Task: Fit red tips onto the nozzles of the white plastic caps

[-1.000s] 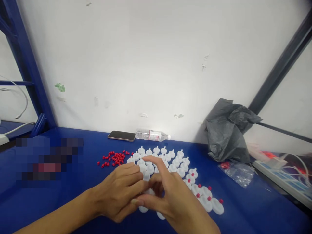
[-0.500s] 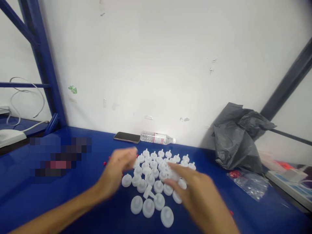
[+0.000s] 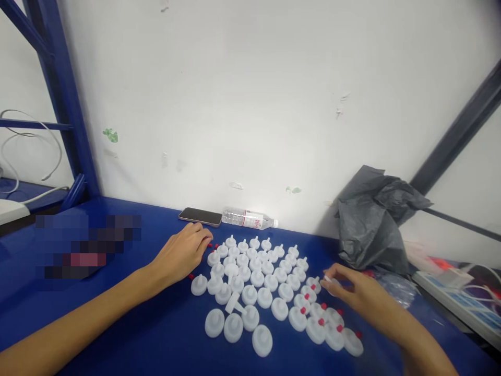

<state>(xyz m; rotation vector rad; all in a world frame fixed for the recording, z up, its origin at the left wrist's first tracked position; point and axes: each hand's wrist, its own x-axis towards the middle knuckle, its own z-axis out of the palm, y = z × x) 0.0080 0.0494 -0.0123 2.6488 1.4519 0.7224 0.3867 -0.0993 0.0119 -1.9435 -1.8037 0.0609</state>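
Note:
Many white plastic round caps with thin nozzles (image 3: 256, 277) stand in a cluster on the blue table (image 3: 156, 334). Several at the right carry small red tips (image 3: 303, 310). My left hand (image 3: 188, 248) rests at the cluster's far left edge, fingers curled down beside loose red tips (image 3: 215, 245); whatever is in its fingertips is hidden. My right hand (image 3: 356, 292) is above the right side of the cluster, thumb and fingers closed on a white nozzle cap that shows only in part. A white T-shaped piece (image 3: 233, 302) lies among the near caps.
A phone (image 3: 200, 216) and a clear bottle (image 3: 248, 219) lie along the wall. A grey plastic bag (image 3: 370, 219) stands at the right, near a clear bag (image 3: 395, 287) and a power strip (image 3: 456, 305). A blurred-out patch covers the table's left.
My right hand has moved right, uncovering the red-tipped caps. My left hand has moved slightly up and its fingers have come down to the table by the red tips.

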